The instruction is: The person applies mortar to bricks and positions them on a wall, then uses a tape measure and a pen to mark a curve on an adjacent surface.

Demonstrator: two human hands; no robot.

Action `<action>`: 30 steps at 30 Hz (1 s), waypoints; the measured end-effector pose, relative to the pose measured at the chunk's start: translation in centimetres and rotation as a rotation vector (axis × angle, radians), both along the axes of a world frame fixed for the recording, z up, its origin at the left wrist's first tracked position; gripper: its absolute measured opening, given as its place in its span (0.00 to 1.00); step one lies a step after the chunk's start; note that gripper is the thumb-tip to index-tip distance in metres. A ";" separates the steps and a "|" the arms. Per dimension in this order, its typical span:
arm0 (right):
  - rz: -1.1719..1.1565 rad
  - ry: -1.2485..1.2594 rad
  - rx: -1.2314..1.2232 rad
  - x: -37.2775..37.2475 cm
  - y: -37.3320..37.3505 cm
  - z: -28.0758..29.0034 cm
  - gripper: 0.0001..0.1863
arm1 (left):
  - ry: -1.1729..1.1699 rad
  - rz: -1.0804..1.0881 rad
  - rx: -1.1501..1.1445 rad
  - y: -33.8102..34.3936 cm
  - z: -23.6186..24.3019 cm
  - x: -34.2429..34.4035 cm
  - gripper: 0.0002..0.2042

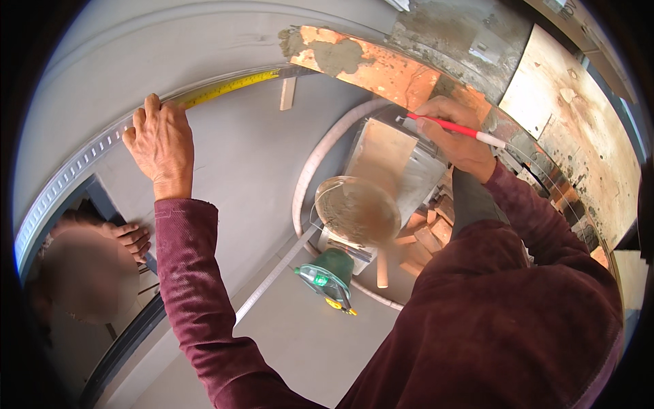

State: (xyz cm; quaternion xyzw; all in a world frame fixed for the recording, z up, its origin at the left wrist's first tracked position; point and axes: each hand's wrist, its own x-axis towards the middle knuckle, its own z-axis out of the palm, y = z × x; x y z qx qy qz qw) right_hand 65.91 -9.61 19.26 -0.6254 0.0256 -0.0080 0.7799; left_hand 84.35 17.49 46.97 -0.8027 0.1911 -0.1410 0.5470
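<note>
My left hand (pixel 161 140) has its fingers bent over a perforated pale metal strip (pixel 82 160) along the grey wall. A yellow tape measure blade (pixel 235 86) runs from under these fingers along the strip to the brick ledge (pixel 388 71), which is smeared with grey mortar (pixel 338 56). The tape's case does not show. In my right hand (pixel 453 136) is a red and white pen (pixel 463 129), held just below the ledge, its tip pointing left. A thin pale line (pixel 538 158) shows beyond the pen's white end.
Below stand a mortar bucket (pixel 357 221) and a green bucket (pixel 334 267) holding a bottle (pixel 319 278). Bricks (pixel 429 237) lie beside them; a pale hose (pixel 306 174) curves around. A person's hand (pixel 133 240) shows in an opening at left. A stained board (pixel 572 129) lies far right.
</note>
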 end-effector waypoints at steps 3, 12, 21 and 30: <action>0.019 0.026 0.012 -0.2 -0.2 -0.2 0.08 | 0.017 -0.012 -0.015 0.2 -1.6 0.5 0.10; -0.002 0.060 0.080 -0.4 -0.6 -1.5 0.07 | 0.043 0.057 -0.016 -0.8 -4.1 1.2 0.09; 0.020 0.076 0.065 0.0 0.0 -1.3 0.07 | 0.064 0.107 0.015 -1.3 -5.3 1.5 0.09; 0.031 0.040 0.042 1.2 1.3 -0.9 0.07 | 0.080 0.172 0.072 -1.2 -5.6 1.5 0.08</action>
